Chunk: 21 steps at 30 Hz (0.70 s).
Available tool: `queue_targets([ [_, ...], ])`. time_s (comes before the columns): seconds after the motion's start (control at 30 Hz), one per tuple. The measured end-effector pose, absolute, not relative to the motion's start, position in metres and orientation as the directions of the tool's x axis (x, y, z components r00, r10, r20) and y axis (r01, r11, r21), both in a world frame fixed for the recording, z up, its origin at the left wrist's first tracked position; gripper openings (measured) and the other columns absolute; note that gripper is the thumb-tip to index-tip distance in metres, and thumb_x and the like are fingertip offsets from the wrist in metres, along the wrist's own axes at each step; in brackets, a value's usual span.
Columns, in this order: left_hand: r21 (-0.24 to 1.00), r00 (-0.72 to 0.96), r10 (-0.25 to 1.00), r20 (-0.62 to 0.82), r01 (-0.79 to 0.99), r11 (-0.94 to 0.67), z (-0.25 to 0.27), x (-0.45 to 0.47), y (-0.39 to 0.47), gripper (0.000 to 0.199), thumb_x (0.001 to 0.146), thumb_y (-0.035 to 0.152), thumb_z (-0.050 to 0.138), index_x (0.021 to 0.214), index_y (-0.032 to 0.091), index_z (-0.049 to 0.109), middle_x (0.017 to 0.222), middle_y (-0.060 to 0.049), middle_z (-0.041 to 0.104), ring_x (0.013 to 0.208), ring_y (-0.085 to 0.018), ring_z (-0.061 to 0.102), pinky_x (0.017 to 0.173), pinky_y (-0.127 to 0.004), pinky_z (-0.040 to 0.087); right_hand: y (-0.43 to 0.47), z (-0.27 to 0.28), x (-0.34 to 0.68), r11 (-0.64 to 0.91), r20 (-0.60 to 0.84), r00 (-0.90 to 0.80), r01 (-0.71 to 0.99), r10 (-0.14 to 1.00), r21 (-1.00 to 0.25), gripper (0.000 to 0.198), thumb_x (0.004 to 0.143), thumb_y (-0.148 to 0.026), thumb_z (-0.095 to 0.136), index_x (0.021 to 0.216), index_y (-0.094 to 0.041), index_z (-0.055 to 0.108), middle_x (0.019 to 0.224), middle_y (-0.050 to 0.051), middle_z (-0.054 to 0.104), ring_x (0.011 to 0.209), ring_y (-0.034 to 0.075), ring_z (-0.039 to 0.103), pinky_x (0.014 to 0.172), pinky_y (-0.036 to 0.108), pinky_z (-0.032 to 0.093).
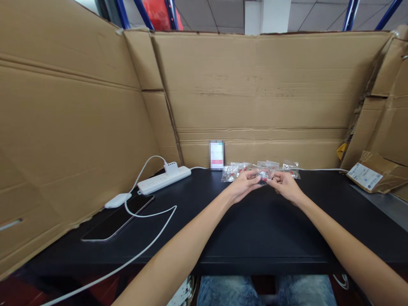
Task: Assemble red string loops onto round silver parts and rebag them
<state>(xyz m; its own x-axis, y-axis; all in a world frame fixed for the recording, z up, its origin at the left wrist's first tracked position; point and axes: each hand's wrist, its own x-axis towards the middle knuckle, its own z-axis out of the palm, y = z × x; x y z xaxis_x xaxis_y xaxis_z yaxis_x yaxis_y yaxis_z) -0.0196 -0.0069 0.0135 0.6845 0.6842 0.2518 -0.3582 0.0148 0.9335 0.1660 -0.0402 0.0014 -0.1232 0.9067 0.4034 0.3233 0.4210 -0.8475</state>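
Between my two hands is a small clear plastic bag (263, 175) with something red inside, held above the black table. My left hand (245, 183) pinches its left side with the fingers closed. On the other side, my right hand (285, 184) grips the bag's right edge between thumb and fingers. Behind the hands lie several more clear bags (230, 173) with small red items in them, partly hidden by the hands. What exactly the red items are is too small to tell.
A phone (217, 155) stands upright against the cardboard wall (270, 85). At left are a white power strip (164, 180), a white charger block (117, 200), a dark tablet (119, 221) and a looping white cable (153, 240). A brown package (379, 172) sits at right on the black table (270, 238).
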Motion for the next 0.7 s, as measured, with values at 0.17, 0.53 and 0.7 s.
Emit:
queue_targets([
  [0.17,0.934,0.708,0.657,0.26,-0.358,0.016,0.013,-0.018,-0.01,0.039,0.077,0.023,0.074,0.114,0.013,0.066,0.122,-0.015,0.063,0.116,-0.025,0.057,0.106,-0.042,0.038,-0.045,0.005,0.167,0.353,0.336,-0.112,0.228,0.935,-0.907,0.034,0.07,-0.048,0.07,0.066,-0.016,0.058,0.045,-0.01,0.032,0.04,0.005,0.03,0.043,0.022,0.025],
  [0.53,0.944,0.72,0.667,0.192,-0.322,0.077,0.004,-0.012,-0.017,0.045,0.069,0.021,0.08,0.111,0.011,0.067,0.112,-0.015,0.067,0.107,-0.023,0.062,0.105,-0.04,0.04,-0.043,0.001,0.172,0.169,0.146,-0.142,0.174,0.979,-0.97,0.033,0.058,-0.043,0.08,0.071,-0.014,0.07,0.041,-0.01,0.032,0.039,0.003,0.022,0.038,0.02,0.017],
  [0.7,0.948,0.728,0.653,0.207,-0.313,0.048,0.002,-0.012,-0.019,0.047,0.068,0.025,0.081,0.112,0.013,0.067,0.111,-0.014,0.067,0.108,-0.023,0.061,0.104,-0.04,0.039,-0.041,-0.001,0.175,0.148,0.119,-0.163,0.177,0.979,-0.973,0.029,0.055,-0.038,0.083,0.069,-0.015,0.071,0.04,-0.011,0.033,0.037,0.003,0.025,0.037,0.019,0.018],
])
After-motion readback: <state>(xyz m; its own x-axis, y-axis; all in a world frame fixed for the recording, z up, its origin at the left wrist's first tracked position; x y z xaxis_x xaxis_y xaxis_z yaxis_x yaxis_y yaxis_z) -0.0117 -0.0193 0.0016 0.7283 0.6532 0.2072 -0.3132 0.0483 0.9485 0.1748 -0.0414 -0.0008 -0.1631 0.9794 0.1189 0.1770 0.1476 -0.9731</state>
